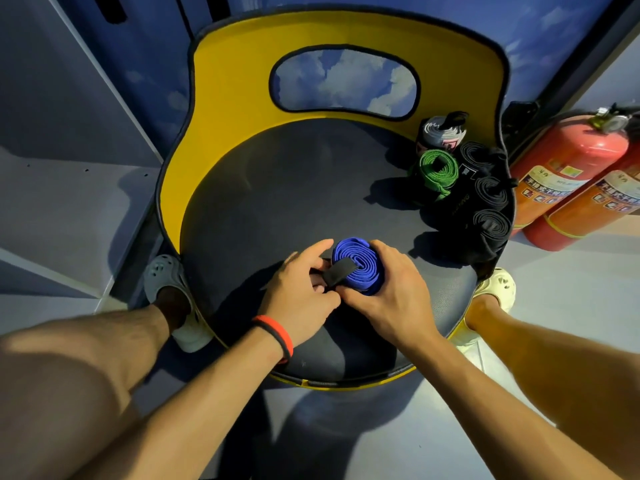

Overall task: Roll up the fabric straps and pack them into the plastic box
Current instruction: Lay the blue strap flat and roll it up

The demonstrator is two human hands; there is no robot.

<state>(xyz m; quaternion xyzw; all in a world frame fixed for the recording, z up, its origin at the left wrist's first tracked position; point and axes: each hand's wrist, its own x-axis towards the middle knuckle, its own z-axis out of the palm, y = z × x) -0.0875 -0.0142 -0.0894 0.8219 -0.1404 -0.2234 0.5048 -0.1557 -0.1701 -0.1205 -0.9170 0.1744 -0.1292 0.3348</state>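
Blue fabric strap (364, 260), wound into a roll, stands on the dark seat (277, 188) between our hands: our right hand (394, 296) curls round its side and our left hand (300, 289) pinches the black tab (341, 271) across its face. We judge the step is fastening the roll. Next it goes to the finished rolls (438, 168) well beyond our right hand, and no plastic box shows.

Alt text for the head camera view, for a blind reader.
A left hand and right hand grip a rolled blue strap on a chair seat. Other rolled straps, green, grey and black, sit at its right, near fire extinguishers.
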